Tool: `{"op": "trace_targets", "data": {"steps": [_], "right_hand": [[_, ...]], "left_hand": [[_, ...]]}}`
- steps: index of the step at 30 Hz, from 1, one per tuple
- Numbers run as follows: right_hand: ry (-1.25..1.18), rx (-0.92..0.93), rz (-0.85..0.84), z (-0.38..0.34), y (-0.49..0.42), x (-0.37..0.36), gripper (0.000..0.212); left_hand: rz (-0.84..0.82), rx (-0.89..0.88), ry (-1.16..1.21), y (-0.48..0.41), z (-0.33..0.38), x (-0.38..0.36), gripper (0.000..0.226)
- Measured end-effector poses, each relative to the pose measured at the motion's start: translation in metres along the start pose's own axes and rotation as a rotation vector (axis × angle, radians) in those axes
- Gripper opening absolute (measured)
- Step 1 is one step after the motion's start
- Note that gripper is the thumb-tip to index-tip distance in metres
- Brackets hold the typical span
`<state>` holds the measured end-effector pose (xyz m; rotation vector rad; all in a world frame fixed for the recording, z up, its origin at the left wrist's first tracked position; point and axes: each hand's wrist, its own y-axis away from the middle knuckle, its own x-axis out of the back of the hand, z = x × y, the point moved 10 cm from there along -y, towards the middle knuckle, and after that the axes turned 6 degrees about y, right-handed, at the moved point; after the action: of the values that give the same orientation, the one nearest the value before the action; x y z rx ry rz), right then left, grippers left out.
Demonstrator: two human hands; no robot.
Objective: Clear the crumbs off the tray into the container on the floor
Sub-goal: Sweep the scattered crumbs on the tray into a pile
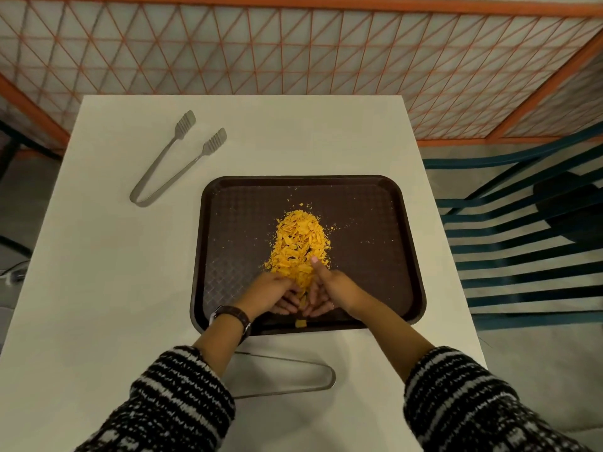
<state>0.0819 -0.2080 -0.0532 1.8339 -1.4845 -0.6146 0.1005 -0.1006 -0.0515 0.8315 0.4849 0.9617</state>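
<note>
- Head view: a dark brown tray (388, 230) sits right of centre on a white table (107, 272), with a long heap of orange crumbs (298, 243) down its middle and loose specks scattered around the heap.
- The left hand (277, 293) and the right hand (329, 290) meet at the near end of the heap, palms turned inward and cupped around the crumbs; the fingers are curled, partly spread and touching the pile, and the right index finger points up into it.
- One larger crumb piece (300, 323) lies against the near rim of the tray, just below the hands.
- A dark watch (235, 316) is on the left wrist; both forearms come out of black-and-white knitted sleeves (182, 399).
- Steel tongs (173, 164) lie open on the table to the far left of the tray, well apart from it.
- A second pair of tongs (313, 376) lies near the table's near edge, between the forearms and partly hidden by the left arm.
- Behind the table runs an orange-framed lattice partition (293, 44); to the right stands a blue slatted chair (522, 249) on a pale floor.
- The floor container is out of sight, and no writing can be read.
</note>
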Motion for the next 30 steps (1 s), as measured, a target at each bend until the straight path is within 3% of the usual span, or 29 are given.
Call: {"op": "trace_targets", "data": {"steps": [3,7,14,18,21,25,27,30], "right_hand": [[-0.213,0.073,0.145,-0.009,0.003,0.021,0.068],[-0.057,0.135,0.369,-0.002,0.028,0.048,0.064],[-0.033,0.093,0.122,0.020,0.024,-0.015,0.069],[-0.069,0.109,0.071,0.005,0.005,-0.029,0.071],[-0.127,0.201,0.166,-0.010,0.003,-0.014,0.065],[-0.251,0.317,0.395,-0.016,0.032,0.023,0.056],[-0.122,0.300,0.428,-0.003,0.049,0.027,0.060],[0.137,0.250,0.362,0.019,0.057,0.013,0.065]], "left_hand": [[0.100,-0.171,0.128,0.006,0.019,0.020,0.023],[0.270,-0.324,0.073,0.027,0.021,0.055,0.029],[0.544,-0.419,0.014,0.045,0.009,0.095,0.023],[0.662,-0.501,0.004,0.045,0.016,0.098,0.037],[0.731,-0.484,-0.082,0.034,0.014,0.098,0.050],[0.835,-0.320,-0.276,0.021,0.002,0.090,0.065],[0.840,-0.277,-0.317,0.016,0.003,0.076,0.070],[0.739,-0.355,-0.342,0.003,0.019,0.040,0.069]]}}
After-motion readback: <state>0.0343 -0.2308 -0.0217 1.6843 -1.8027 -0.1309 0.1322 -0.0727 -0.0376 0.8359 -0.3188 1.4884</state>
